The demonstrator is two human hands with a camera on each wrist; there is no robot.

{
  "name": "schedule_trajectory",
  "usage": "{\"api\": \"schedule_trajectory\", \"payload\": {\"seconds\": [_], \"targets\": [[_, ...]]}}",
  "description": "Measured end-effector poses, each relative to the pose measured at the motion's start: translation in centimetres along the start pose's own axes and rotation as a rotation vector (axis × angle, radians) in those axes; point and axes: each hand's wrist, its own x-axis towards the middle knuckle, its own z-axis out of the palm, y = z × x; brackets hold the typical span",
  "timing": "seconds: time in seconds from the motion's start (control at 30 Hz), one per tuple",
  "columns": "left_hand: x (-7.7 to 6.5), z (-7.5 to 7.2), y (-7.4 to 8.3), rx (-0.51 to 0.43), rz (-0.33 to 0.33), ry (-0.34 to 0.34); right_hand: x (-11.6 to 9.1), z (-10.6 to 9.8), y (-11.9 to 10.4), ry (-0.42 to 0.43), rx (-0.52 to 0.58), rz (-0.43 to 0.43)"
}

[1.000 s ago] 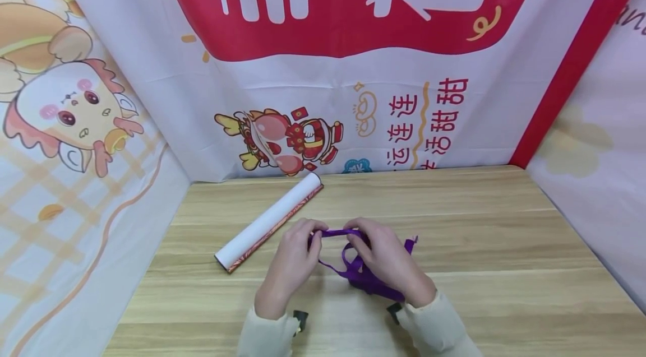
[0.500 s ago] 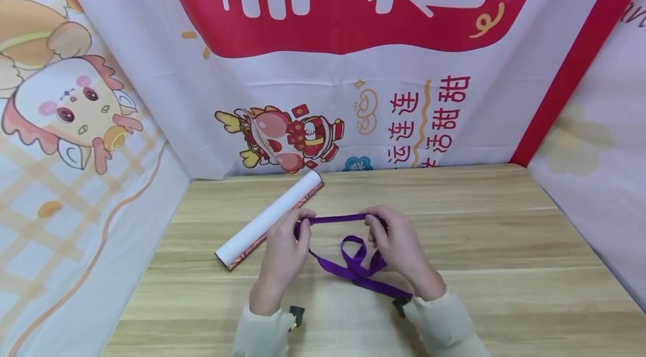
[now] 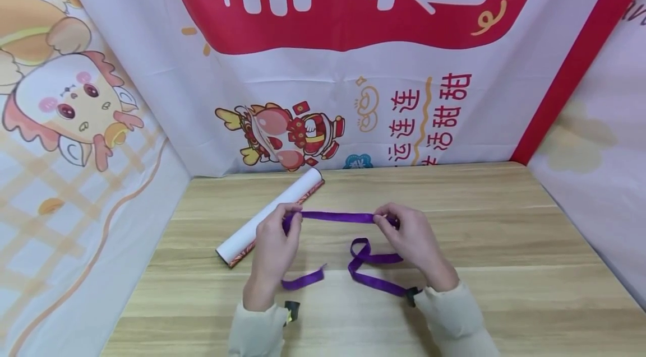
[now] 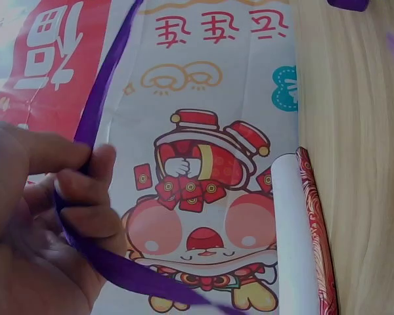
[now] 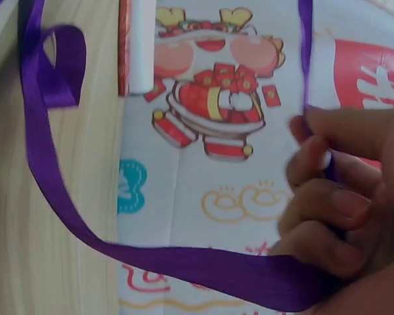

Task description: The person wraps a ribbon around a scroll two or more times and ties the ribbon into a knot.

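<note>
A purple ribbon [image 3: 338,217] runs nearly straight between my two hands above the table. My left hand [image 3: 275,245] pinches it between thumb and forefinger, and a short tail with a frayed end hangs below that hand. With thumb and forefinger my right hand [image 3: 416,233] pinches the other side; the rest of the ribbon trails from it in a loose loop. In the left wrist view the ribbon [image 4: 105,85] passes through the curled fingers [image 4: 92,190]. The right wrist view has the ribbon [image 5: 177,262] coming out below the curled fingers [image 5: 322,203] and bending away.
Behind the left hand a white roll [image 3: 272,211] with a red patterned edge lies slantwise on the wooden table [image 3: 504,245]. A printed cloth [image 3: 303,77] hangs along the table's back edge, with more printed cloth [image 3: 75,177] at the left.
My hands have moved apart and slightly forward, drawing out a longer stretch of ribbon between them. The frayed end now hangs under the left hand, and the loose loop has shifted.
</note>
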Motion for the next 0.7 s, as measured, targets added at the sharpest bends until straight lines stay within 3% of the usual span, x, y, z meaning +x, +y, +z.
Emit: {"api": "schedule_trajectory", "payload": {"seconds": [0.17,0.3,0.37,0.5,0.7], "targets": [[-0.5,0.2,-0.4,0.073,-0.031,-0.262,-0.1,-0.5,1.8,-0.179,-0.107,0.058],[-1.3,0.9,-1.0,0.136,-0.04,-0.481,-0.9,-0.7,4.0,-0.272,-0.163,0.066],[-1.8,0.9,-1.7,0.155,-0.059,-0.555,-1.1,-0.8,4.9,-0.312,-0.194,0.071],[-2.5,0.3,-3.5,0.199,-0.106,-0.63,-1.3,-1.1,6.4,-0.359,-0.25,0.106],[-3.1,-1.1,-5.4,0.181,-0.209,-0.697,-1.8,-2.2,7.8,-0.398,-0.344,0.17]]}}
